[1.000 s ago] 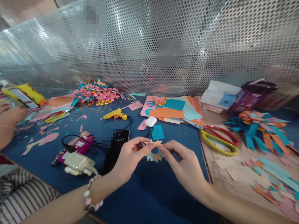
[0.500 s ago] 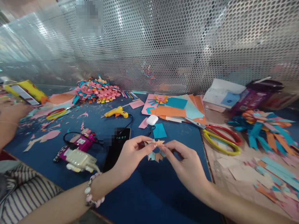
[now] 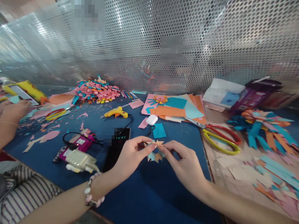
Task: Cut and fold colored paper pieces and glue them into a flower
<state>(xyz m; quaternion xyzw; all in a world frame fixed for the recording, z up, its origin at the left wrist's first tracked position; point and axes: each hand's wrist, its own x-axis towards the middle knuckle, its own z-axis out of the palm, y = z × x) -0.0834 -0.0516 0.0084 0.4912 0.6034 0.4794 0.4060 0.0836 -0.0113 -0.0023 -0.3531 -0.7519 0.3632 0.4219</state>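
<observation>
Between my two hands, above the blue table, is a small ring of folded paper [image 3: 153,156] with pointed edges, in orange and pale blue. My left hand [image 3: 133,152], with a beaded bracelet at the wrist, pinches its upper left side between thumb and fingers. On the other side, my right hand [image 3: 182,158] pinches the upper right edge. The fingertips partly cover the ring. Just beyond my hands lie a blue paper square [image 3: 159,130] and a white earbud case [image 3: 152,119]. A black phone [image 3: 114,149] is beside my left hand.
A yellow glue gun [image 3: 116,112] with a cord lies further back. Scissors [image 3: 221,137] rest at the right by paper sheets [image 3: 168,111] and a paper-strip flower [image 3: 266,124]. A heap of paper pieces [image 3: 95,90] stands behind. Another person's hand [image 3: 11,118] works at the left.
My hands keep their pinch on the paper ring almost unmoved. At the left, the other person's hand has shifted, and a pale blue paper piece now shows at it.
</observation>
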